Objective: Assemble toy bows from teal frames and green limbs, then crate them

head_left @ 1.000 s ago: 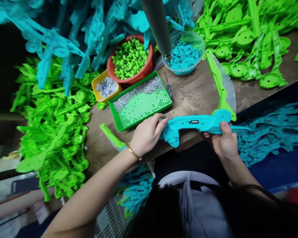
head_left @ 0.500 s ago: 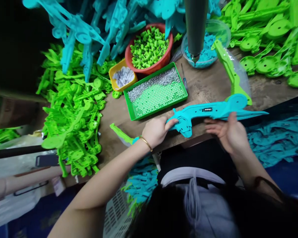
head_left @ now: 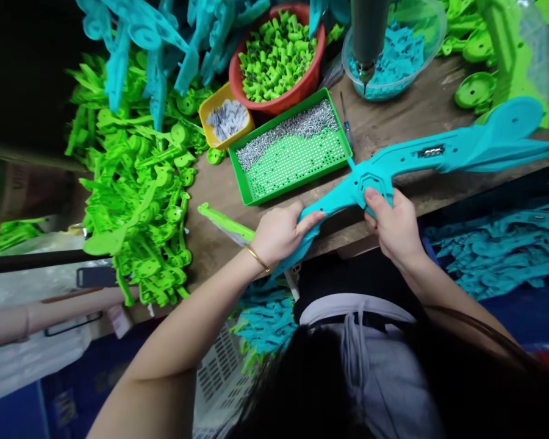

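Right hand (head_left: 397, 227) moved inward, blue frame (head_left: 407, 160) gripped near its middle

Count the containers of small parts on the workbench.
4: the green tray, the yellow box by its far-left corner, the red bowl behind the tray, the clear bowl behind the hanging driver. Others may be hidden by the piled parts.

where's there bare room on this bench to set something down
Bare wood shows on the bench right of the screwdriver, between the clear bowl and the held blue piece, and in a patch between the left green heap and green tray. The back is crowded: red bowl, yellow tub and green tray stand close together.
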Demonstrator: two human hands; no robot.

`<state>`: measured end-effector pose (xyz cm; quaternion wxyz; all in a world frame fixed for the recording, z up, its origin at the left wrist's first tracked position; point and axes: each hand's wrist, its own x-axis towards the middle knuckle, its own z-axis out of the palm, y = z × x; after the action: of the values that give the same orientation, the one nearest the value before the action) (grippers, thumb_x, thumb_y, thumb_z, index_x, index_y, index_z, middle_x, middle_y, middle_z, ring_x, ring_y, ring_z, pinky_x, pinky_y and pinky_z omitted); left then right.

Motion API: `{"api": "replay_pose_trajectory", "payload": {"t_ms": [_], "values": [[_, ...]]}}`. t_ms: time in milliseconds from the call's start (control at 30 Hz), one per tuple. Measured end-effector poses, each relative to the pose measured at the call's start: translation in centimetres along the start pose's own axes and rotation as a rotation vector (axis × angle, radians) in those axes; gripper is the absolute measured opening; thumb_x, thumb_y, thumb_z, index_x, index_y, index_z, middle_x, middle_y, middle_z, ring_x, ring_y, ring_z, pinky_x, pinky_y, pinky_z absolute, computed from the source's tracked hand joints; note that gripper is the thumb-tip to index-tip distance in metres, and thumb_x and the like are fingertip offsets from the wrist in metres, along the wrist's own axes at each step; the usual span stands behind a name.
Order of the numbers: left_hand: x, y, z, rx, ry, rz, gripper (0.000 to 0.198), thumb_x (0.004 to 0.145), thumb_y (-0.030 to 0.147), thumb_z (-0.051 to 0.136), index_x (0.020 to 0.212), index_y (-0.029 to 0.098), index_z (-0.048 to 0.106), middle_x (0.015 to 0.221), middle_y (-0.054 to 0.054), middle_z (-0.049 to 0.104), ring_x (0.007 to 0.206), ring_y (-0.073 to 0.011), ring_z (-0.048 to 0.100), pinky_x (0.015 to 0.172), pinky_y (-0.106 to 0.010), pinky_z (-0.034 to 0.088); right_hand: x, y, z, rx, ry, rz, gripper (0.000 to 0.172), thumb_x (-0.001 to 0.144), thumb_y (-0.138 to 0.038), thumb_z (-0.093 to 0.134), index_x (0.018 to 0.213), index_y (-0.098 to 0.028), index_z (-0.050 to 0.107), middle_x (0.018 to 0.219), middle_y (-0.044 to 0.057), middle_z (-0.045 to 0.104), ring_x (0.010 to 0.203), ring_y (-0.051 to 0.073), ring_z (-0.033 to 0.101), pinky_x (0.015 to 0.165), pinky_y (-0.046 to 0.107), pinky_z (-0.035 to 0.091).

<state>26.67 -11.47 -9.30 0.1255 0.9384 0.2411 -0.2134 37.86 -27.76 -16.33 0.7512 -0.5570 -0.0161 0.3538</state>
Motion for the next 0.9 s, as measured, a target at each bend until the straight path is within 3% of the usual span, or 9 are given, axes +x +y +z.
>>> {"api": "replay_pose_trajectory", "payload": {"t_ms": [67,167,267,367,433,533,667,767,900], "values": [[0.3,0.0,0.5,-0.002,0.003,-0.009,0.059,0.094,0.064,0.026,0.077,0.018,0.058,0.070,-0.006,0.064,0.065,-0.0201,0.060,0.058,-0.028,0.032,-1.1,0.9,0.7,0.021,0.004,0.107,0.048,0.071,-0.064,0.066,0.077,-0.022,0.045,0.050,-0.010,0.046,0.037,0.004,0.040,0.034,0.017,0.027],[0.9,0.5,1.0,-0.014,-0.016,-0.009,0.061,0.094,0.065,0.025,0.077,0.017,0.059,0.071,-0.007,0.065,0.067,-0.0200,0.060,0.060,-0.028,0.033,-3.5,3.3,2.4,-0.074,-0.262,0.366,0.057,0.067,-0.073,0.061,0.082,-0.020,0.049,0.059,-0.003,0.058,0.043,0.010,0.053,0.035,0.020,0.035],[1.1,1.0,1.3,-0.034,0.004,-0.008,0.064,0.093,0.068,0.025,0.079,0.017,0.061,0.072,-0.008,0.065,0.068,-0.0205,0.060,0.060,-0.028,0.034,-5.2,5.2,4.0,-0.252,-0.476,0.317,0.043,0.073,-0.060,0.064,0.075,-0.019,0.050,0.060,-0.004,0.056,0.048,0.008,0.051,0.041,0.021,0.036],[1.2,1.3,1.2,-0.061,0.019,-0.015,0.065,0.092,0.069,0.025,0.077,0.016,0.062,0.070,-0.008,0.064,0.066,-0.0202,0.059,0.058,-0.028,0.033,-5.8,5.6,4.4,-0.327,-0.433,0.113,0.038,0.081,-0.051,0.060,0.065,-0.019,0.046,0.053,-0.006,0.047,0.049,0.006,0.042,0.046,0.021,0.032],[1.3,1.4,1.1,-0.105,0.019,-0.004,0.066,0.092,0.068,0.025,0.075,0.016,0.062,0.068,-0.007,0.063,0.063,-0.0188,0.058,0.057,-0.028,0.032,-6.1,5.4,4.3,-0.309,-0.397,0.097,0.039,0.081,-0.051,0.059,0.065,-0.019,0.046,0.051,-0.006,0.045,0.048,0.006,0.041,0.046,0.021,0.032],[1.5,1.6,1.0,-0.134,0.015,0.020,0.068,0.091,0.070,0.025,0.074,0.016,0.062,0.067,-0.006,0.063,0.061,-0.0183,0.057,0.056,-0.029,0.031,-6.8,5.6,4.6,-0.178,-0.382,0.290,0.043,0.076,-0.061,0.061,0.072,-0.020,0.047,0.055,-0.006,0.054,0.045,0.007,0.049,0.044,0.020,0.040],[1.7,2.1,1.4,-0.107,0.007,0.029,0.069,0.090,0.072,0.024,0.075,0.016,0.062,0.069,-0.007,0.064,0.063,-0.0194,0.058,0.055,-0.029,0.030,-7.7,6.6,6.3,-0.018,-0.492,0.549,0.058,0.056,-0.066,0.074,0.084,-0.017,0.057,0.066,0.001,0.066,0.058,0.016,0.066,0.049,0.025,0.053],[1.9,2.6,1.6,-0.115,0.002,0.027,0.068,0.091,0.070,0.023,0.075,0.016,0.063,0.071,-0.008,0.065,0.064,-0.0196,0.059,0.056,-0.029,0.031,-7.9,7.0,7.2,0.024,-0.501,0.591,0.055,0.054,-0.062,0.077,0.073,-0.013,0.063,0.058,0.003,0.065,0.058,0.017,0.067,0.055,0.028,0.057],[2.1,3.1,1.7,-0.137,-0.015,0.016,0.071,0.091,0.071,0.021,0.076,0.016,0.063,0.070,-0.008,0.064,0.063,-0.0192,0.058,0.057,-0.029,0.031,-8.0,6.9,7.3,0.003,-0.405,0.596,0.051,0.054,-0.060,0.078,0.061,-0.012,0.062,0.052,0.003,0.063,0.048,0.015,0.063,0.046,0.025,0.053]]}}
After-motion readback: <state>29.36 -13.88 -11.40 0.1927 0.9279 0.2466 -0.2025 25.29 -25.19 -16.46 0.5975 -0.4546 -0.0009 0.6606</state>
